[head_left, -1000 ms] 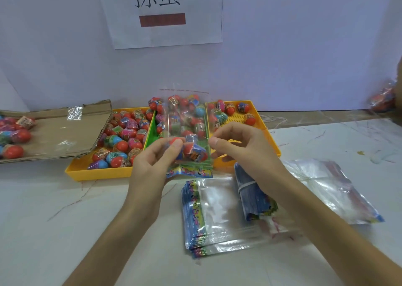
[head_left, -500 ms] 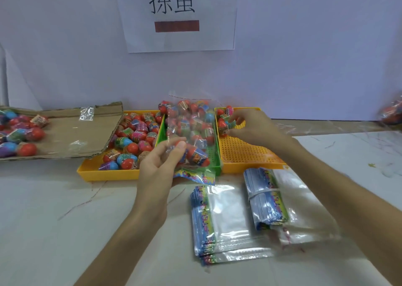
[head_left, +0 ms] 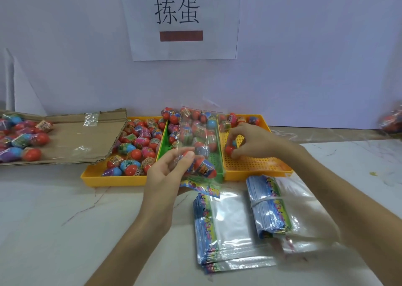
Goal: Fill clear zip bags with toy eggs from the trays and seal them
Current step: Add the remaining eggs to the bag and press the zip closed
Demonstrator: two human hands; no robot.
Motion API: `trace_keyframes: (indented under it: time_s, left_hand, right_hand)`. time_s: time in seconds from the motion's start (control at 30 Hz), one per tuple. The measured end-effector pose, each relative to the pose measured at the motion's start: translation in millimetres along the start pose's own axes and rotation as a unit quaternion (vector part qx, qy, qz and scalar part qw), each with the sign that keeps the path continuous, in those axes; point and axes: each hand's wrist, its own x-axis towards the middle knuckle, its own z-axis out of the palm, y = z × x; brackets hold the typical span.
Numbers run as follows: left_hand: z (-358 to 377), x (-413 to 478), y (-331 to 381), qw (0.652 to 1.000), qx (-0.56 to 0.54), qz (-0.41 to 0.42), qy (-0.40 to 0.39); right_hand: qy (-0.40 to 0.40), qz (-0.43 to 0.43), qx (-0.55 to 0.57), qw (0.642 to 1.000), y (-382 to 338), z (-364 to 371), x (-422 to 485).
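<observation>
On the far left, cardboard [head_left: 65, 138] carries loose eggs [head_left: 21, 138], cut off by the frame edge. Beside it the left tray [head_left: 113, 180] is well stocked, and the green tray [head_left: 164, 146] holds more. The left hand [head_left: 165, 175] pinches the bag [head_left: 195, 133] low down, thumb against curled fingers, and holds it upright over the green tray with a few eggs in its bottom. Further right, the right hand [head_left: 250, 142] curls its fingers round a red egg [head_left: 230, 149] just above the nearly bare right tray [head_left: 256, 164], where a few more lie at the far end. Nearer the person lie a stack [head_left: 228, 231] of empty bags and a banded bundle [head_left: 269, 207]. With only one hand on it, gripped low, the limp mouth may flop shut, so the egg could strike film and fall to the table. The slick plastic may also slide through the pinch as weight builds. Whether the mouth gapes cannot be told, since the clear film barely shows against the wall. Counting the bag's contents is hard because tray eggs show through it. A bluish bit under the right fingers may be a second egg, but I cannot tell. At the far right edge a reddish shape [head_left: 391, 122] is blurred and cropped.
</observation>
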Motion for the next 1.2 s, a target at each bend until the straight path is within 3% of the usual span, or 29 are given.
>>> trace_keyframes:
  time_s: [0.13,0.23,0.3,0.4,0.5,0.57,0.67,0.8,0.97,1.2]
  left_hand:
    - [0,0,-1,1.0,0.007,-0.003,0.002]
    - [1,-1,-1,1.0,0.006,0.004,-0.003]
    - [1,-1,0,1.0,0.009,0.006,-0.005]
    - [0,-1,0,1.0,0.023,0.01,-0.015]
    - [1,-3,-1,0.998,0.046,0.019,-0.028]
    - [3,-4,-1,0.997,0.064,0.032,-0.039]
    - [5,-7,-2,0.993,0.089,0.063,-0.053]
    - [7,-9,-3,0.988,0.107,0.089,-0.066]
    - [8,-12,-1,0.979,0.138,0.132,-0.068]
    - [9,-13,2,0.974,0.154,0.149,-0.067]
  right_hand:
    - [-0.018,0.018,0.013,1.0,3,2,-32]
    - [0.069,0.042,0.107,0.991,6,8,-50]
    - [0.172,0.037,0.204,0.963,2,7,-61]
    - [0.284,-0.019,0.351,0.892,-5,-5,-74]
    - [0.326,-0.091,0.41,0.847,-15,-15,-84]
    - [0.346,-0.121,0.411,0.835,-24,-15,-88]
    - [0.378,-0.149,0.369,0.836,-36,-12,-93]
    - [0.395,-0.169,0.257,0.866,-48,-3,-96]
    - [0.411,-0.156,0.185,0.879,-52,5,-93]
    - [0.372,-0.129,0.217,0.893,-54,9,-90]
